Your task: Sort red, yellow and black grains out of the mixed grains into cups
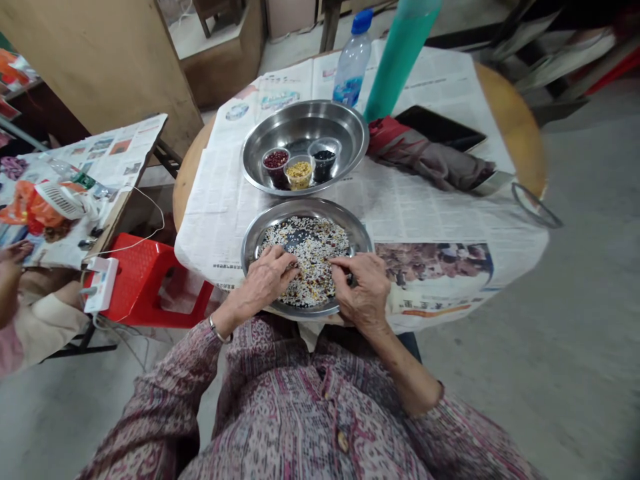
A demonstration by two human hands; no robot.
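A steel plate [249, 230] in front of me holds a loose spread of mixed white, yellow, red and black grains and beans [315, 250]. Over its left side my left hand [270, 277] is bent down, thumb and fingers drawn together at the grains. My right hand [365, 287] reaches over the right rim with thumb and forefinger pinched. Whatever either pinch holds is too small to tell. Behind the plate, a larger steel basin [300, 119] contains three clear cups: one of red beans [276, 160], one of yellow kernels [299, 171] and one of black beans [324, 160].
Newspaper [435, 213] covers the round table [517, 123]. Behind the basin stand a water bottle [353, 63] and a tall green bottle [400, 60]. A folded umbrella [430, 157] and a dark tablet-like object [440, 127] lie right. A red stool [145, 280] bears a power strip [101, 285]; another person's hand [15, 252] is far left.
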